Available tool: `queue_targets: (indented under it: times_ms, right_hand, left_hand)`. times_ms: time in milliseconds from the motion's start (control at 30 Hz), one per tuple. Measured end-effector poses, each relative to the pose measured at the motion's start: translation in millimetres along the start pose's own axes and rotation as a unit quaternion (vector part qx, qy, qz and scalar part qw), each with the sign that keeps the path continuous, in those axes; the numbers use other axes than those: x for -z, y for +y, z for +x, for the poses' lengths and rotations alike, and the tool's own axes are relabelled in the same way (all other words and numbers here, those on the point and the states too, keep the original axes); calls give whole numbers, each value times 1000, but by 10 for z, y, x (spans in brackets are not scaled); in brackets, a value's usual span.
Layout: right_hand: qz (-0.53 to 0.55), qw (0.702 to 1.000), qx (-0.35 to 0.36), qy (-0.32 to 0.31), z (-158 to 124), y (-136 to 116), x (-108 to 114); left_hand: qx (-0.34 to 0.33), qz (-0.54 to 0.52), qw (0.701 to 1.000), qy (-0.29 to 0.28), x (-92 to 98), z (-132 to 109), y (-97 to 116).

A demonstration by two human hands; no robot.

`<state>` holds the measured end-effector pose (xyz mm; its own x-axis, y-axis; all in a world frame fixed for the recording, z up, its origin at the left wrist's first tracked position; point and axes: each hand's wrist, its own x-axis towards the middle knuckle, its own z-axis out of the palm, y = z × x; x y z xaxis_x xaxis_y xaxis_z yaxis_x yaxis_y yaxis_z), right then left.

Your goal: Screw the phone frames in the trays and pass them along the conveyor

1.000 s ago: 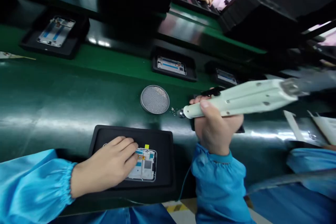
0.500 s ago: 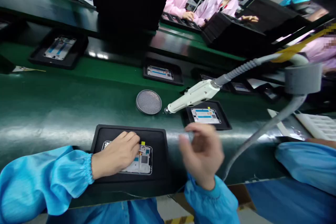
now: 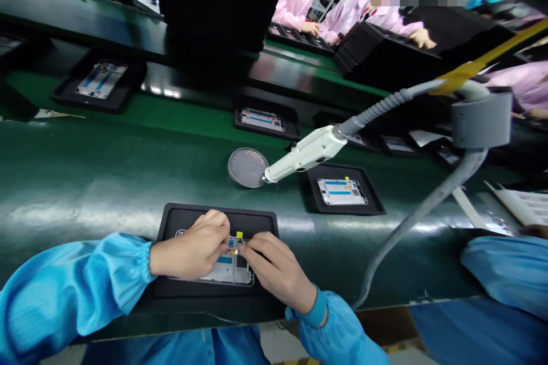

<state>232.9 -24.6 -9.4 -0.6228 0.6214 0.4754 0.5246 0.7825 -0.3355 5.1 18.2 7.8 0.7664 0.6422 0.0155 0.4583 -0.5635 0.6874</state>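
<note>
A silver phone frame with blue strips and a yellow tab lies in a black tray at the bench's front. My left hand rests over the frame's left part, fingers curled in and tips meeting near its middle. From the other side my right hand leans in, thumb and forefinger pinched at the frame's upper right, just below the yellow tab. Both sets of fingertips sit close together near a small orange piece. Whatever is between them is too small or hidden to make out.
A white electric screwdriver hangs on a grey cable, its tip beside a round dish. Another tray with a phone frame stands to the right. More trays line the green belt. A blue-sleeved arm is at far right.
My right hand has come down and left onto the phone frame, its fingers now pinched. The screwdriver has swung left towards the dish. My left hand stays on the frame, fingers slightly more bunched.
</note>
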Motion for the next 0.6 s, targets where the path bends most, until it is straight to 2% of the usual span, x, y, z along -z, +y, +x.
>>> queue_targets:
  times_ms: [167, 367, 600]
  right_hand:
    - [-21, 999, 25, -4, -22, 68, -61]
    - [-52, 999, -15, 3, -16, 67, -148]
    - [-73, 997, -31, -5, -7, 41, -154]
  left_hand:
    - [-8, -21, 1000, 12, 14, 27, -53]
    - [-1, 31, 997, 72, 10, -143, -114]
    - [-74, 140, 982, 101, -153, -374, -133]
